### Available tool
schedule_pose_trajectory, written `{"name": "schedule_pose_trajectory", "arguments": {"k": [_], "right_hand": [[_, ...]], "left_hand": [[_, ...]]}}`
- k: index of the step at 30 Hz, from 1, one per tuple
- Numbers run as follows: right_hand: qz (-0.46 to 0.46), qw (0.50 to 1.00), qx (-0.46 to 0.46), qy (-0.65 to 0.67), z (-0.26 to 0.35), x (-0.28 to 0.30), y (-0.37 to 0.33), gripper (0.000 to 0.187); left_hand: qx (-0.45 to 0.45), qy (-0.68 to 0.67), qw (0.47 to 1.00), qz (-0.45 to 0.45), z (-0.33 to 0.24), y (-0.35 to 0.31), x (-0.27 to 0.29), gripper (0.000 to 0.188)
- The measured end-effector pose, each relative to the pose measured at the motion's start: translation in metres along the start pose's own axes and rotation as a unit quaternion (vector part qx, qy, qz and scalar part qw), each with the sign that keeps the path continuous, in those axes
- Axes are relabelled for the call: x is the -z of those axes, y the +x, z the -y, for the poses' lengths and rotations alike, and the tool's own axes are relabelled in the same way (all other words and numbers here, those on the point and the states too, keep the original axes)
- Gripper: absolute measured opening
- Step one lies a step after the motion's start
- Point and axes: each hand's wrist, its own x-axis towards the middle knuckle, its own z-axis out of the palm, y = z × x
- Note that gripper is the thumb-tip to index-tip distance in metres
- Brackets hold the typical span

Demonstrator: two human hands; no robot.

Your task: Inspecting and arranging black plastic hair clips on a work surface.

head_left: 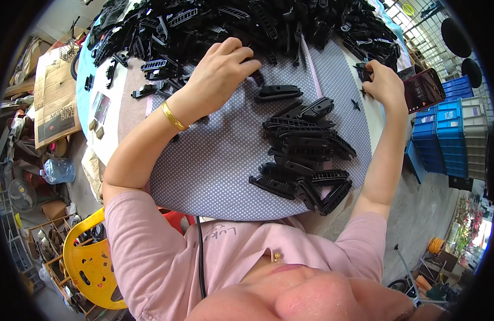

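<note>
At the edge of a big heap of black plastic parts, my left hand is closed with its fingers curled downward. What it grips, if anything, is hidden, though a dark piece shows just below its thumb. My right hand, at the table's right side, pinches a small black plastic part. Between my hands lies a single long black part. Nearer to me is a loose stack of ladder-slotted black parts, some of them tilted across each other. A tiny black piece rests left of my right wrist.
A grey dotted cloth covers the round table. A phone stands beside my right wrist. Two small stones lie at the left edge. Around the table are a yellow chair, a cardboard box and blue crates.
</note>
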Motion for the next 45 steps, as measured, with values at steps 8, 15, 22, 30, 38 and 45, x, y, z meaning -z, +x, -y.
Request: {"name": "schedule_pose_trajectory", "arguments": {"k": [8,15,22,30,38,45], "right_hand": [[0.035,0.676,0.224,0.702,0.062,0.006,-0.029,0.021],[0.096,0.624,0.163,0.758,0.102,-0.004,-0.055,0.028],[0.095,0.553,0.117,0.819,0.119,-0.008,-0.064,0.029],[-0.03,0.726,0.216,0.652,0.112,-0.004,-0.066,0.044],[0.04,0.795,0.376,0.475,0.09,0.015,-0.057,0.055],[-0.055,0.798,0.367,0.475,0.094,0.012,-0.07,0.041]], "left_hand": [[0.247,-0.572,0.781,-0.036,-0.009,0.006,0.01,0.027],[0.263,-0.587,0.764,-0.053,-0.032,0.009,0.012,0.029],[0.263,-0.556,0.78,-0.117,-0.051,0.006,0.016,0.043],[0.239,-0.599,0.757,-0.108,-0.042,0.001,0.023,0.041],[0.169,-0.558,0.808,-0.084,-0.041,0.004,0.018,0.037],[0.147,-0.595,0.786,-0.074,-0.041,0.002,0.026,0.037]]}}
